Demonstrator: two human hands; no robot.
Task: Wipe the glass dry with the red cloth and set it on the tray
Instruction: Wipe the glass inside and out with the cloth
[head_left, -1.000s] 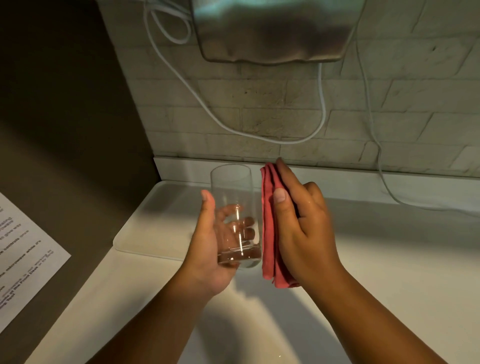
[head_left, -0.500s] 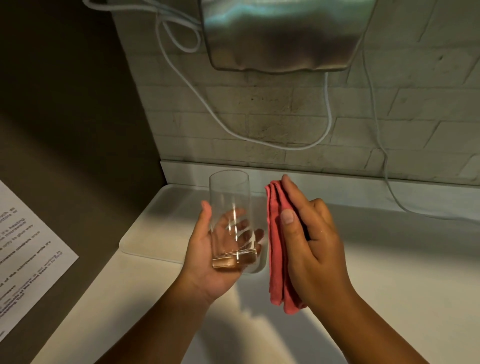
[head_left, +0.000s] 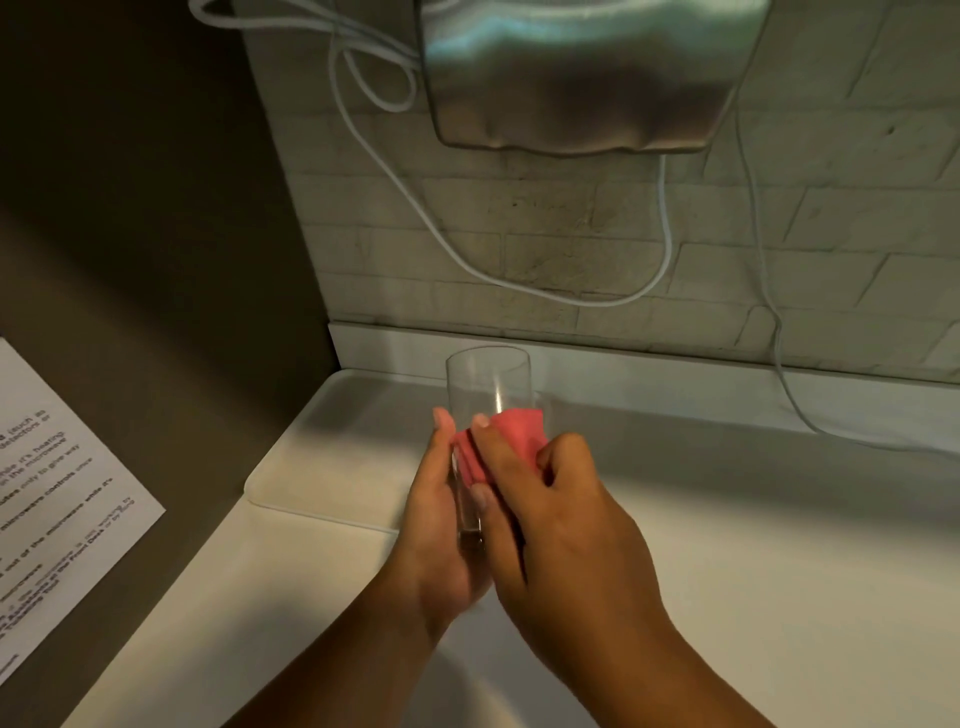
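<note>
**Drying the Glass**

We hold the glass up in the air, over the near edge of the white tray. It stands almost straight, with its open top up. Our left hand wraps around the low part of the glass from the left side. We think it holds on down there so the glass does not slip or spin while we rub.

Our right hand presses the red cloth flat on the right side of the glass. The fingers push the cloth tight on the glass, so the cloth can soak up the water. The cloth is bunched up, so it makes a soft, thick pad.

Both hands are closed around something: the left hand grips the glass, and the right hand grips the cloth.

The tray sits on the white counter, tucked in the corner by the wall, and we cannot see anything on it. It is close by, so we think the glass can go down there soon. The top part of the glass is still not covered by the cloth, so we think more wiping is needed first.
</note>
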